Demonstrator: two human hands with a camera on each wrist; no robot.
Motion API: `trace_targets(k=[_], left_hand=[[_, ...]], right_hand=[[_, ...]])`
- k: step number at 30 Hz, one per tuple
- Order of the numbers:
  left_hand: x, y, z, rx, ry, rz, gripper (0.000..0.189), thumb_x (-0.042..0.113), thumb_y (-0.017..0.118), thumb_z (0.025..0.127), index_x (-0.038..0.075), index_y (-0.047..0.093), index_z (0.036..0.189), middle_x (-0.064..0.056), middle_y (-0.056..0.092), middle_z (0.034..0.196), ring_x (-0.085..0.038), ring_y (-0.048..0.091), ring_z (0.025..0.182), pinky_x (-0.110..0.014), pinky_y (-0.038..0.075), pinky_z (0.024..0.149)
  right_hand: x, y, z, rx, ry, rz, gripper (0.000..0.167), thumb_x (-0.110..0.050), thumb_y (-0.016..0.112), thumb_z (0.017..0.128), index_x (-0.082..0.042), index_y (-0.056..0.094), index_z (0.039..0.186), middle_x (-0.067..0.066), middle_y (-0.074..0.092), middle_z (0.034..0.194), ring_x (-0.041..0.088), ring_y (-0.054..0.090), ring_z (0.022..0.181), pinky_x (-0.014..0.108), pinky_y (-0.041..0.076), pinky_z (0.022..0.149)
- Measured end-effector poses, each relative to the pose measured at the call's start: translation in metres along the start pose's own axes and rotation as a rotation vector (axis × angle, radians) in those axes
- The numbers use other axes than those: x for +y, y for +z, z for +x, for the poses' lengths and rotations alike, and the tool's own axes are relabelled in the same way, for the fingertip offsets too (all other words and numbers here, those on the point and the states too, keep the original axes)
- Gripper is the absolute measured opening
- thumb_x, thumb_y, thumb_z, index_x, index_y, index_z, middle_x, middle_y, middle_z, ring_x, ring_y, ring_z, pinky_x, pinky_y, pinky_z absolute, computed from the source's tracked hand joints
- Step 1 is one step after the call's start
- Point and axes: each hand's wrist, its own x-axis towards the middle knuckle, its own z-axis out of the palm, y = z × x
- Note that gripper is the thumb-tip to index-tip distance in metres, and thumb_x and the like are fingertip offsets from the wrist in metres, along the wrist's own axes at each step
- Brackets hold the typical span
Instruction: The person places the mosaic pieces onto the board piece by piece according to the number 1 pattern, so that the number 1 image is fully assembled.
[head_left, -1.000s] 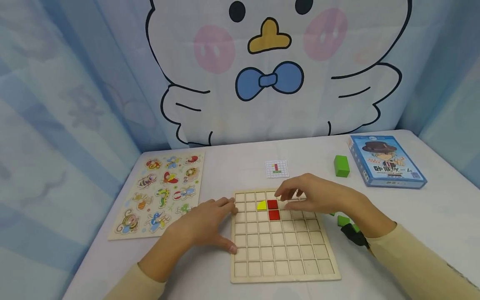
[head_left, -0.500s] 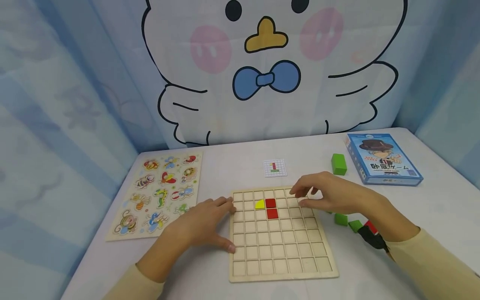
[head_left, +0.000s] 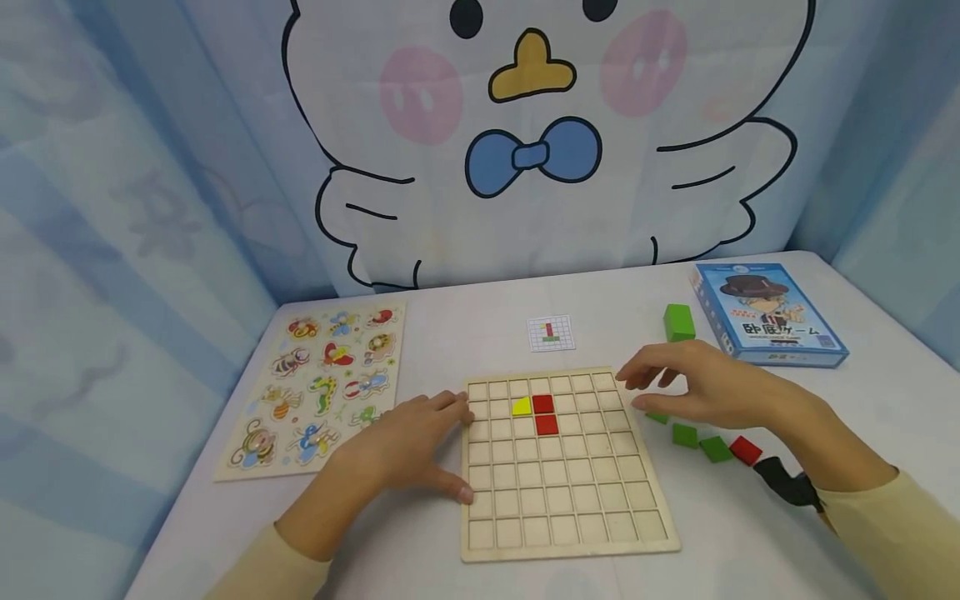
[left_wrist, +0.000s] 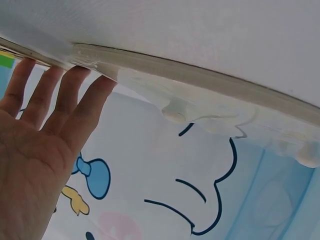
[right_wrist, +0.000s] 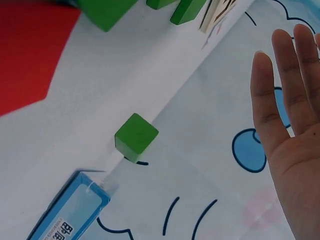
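Observation:
A square wooden grid board (head_left: 570, 504) lies on the table. Set in its upper cells are a yellow cut-corner piece (head_left: 522, 407) and two red square pieces, one (head_left: 543, 404) directly above the other (head_left: 547, 425). My left hand (head_left: 408, 446) rests along the board's left edge, fingers relaxed, thumb at the lower side. Just off the board's right edge hovers my right hand (head_left: 693, 383), its fingers loose and nothing between them; the right wrist view shows them extended. Below it lie several loose green pieces (head_left: 684, 435) and a red piece (head_left: 746, 450).
Behind the board is a small printed grid card (head_left: 551, 333) with a coloured pattern. A green block (head_left: 679, 322) stands beside a blue game box (head_left: 772, 321) at the back right. To the left lies an insect picture puzzle board (head_left: 307, 383). A printed curtain hangs behind.
My right hand has moved right, from over the board's upper cells to beyond its right edge, uncovering those cells and the loose pieces. My left hand stays at the left edge.

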Motion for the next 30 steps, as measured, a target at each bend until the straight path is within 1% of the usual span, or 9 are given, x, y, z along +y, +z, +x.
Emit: trace_targets(k=[6, 12, 18, 23, 27, 30], left_hand=[[0.000, -0.002, 0.000, -0.001, 0.003, 0.000, 0.090, 0.074, 0.080, 0.069, 0.024, 0.055, 0.139, -0.004, 0.044, 0.159, -0.031, 0.053, 0.133, -0.050, 0.047, 0.110], [0.000, -0.002, 0.001, -0.008, -0.005, -0.003, 0.092, 0.074, 0.080, 0.068, 0.023, 0.055, 0.141, -0.004, 0.044, 0.159, -0.031, 0.053, 0.133, -0.049, 0.047, 0.111], [-0.001, -0.001, 0.001, -0.021, -0.016, -0.007, 0.093, 0.074, 0.081, 0.067, 0.024, 0.055, 0.140, -0.004, 0.044, 0.159, -0.031, 0.052, 0.134, -0.050, 0.047, 0.110], [-0.001, -0.001, 0.000, -0.021, -0.019, 0.001, 0.094, 0.075, 0.081, 0.066, 0.023, 0.056, 0.140, -0.004, 0.044, 0.159, -0.031, 0.052, 0.134, -0.050, 0.047, 0.110], [-0.001, -0.001, 0.001, -0.030, -0.027, -0.009, 0.095, 0.075, 0.080, 0.066, 0.024, 0.055, 0.142, -0.003, 0.044, 0.160, -0.030, 0.051, 0.135, -0.050, 0.047, 0.111], [0.000, -0.001, 0.001, -0.031, -0.029, -0.009, 0.096, 0.076, 0.080, 0.066, 0.024, 0.055, 0.142, -0.003, 0.043, 0.160, -0.030, 0.051, 0.136, -0.050, 0.047, 0.111]], right_hand=[[0.001, -0.007, -0.013, 0.007, 0.070, -0.020, 0.030, -0.035, 0.075, 0.096, -0.021, 0.069, 0.122, -0.011, 0.072, 0.112, 0.013, 0.067, 0.102, 0.035, 0.060, 0.087], [0.007, -0.012, -0.023, 0.038, 0.069, -0.027, 0.029, -0.030, 0.076, 0.095, -0.022, 0.070, 0.122, -0.012, 0.073, 0.112, 0.009, 0.067, 0.101, 0.033, 0.059, 0.085], [0.012, -0.013, -0.031, 0.042, 0.089, -0.046, 0.030, -0.034, 0.076, 0.094, -0.022, 0.070, 0.121, -0.013, 0.072, 0.111, 0.007, 0.067, 0.100, 0.030, 0.059, 0.084], [0.017, -0.012, -0.040, 0.073, 0.085, -0.039, 0.028, -0.030, 0.078, 0.093, -0.022, 0.071, 0.119, -0.013, 0.073, 0.110, 0.008, 0.067, 0.099, 0.029, 0.060, 0.083], [0.022, -0.011, -0.048, 0.076, 0.116, -0.039, 0.028, -0.031, 0.078, 0.093, -0.023, 0.071, 0.119, -0.012, 0.072, 0.112, 0.004, 0.066, 0.099, 0.028, 0.060, 0.082], [0.027, -0.010, -0.053, 0.085, 0.114, -0.048, 0.029, -0.030, 0.080, 0.092, -0.024, 0.071, 0.118, -0.011, 0.072, 0.113, 0.002, 0.066, 0.098, 0.026, 0.059, 0.082]])
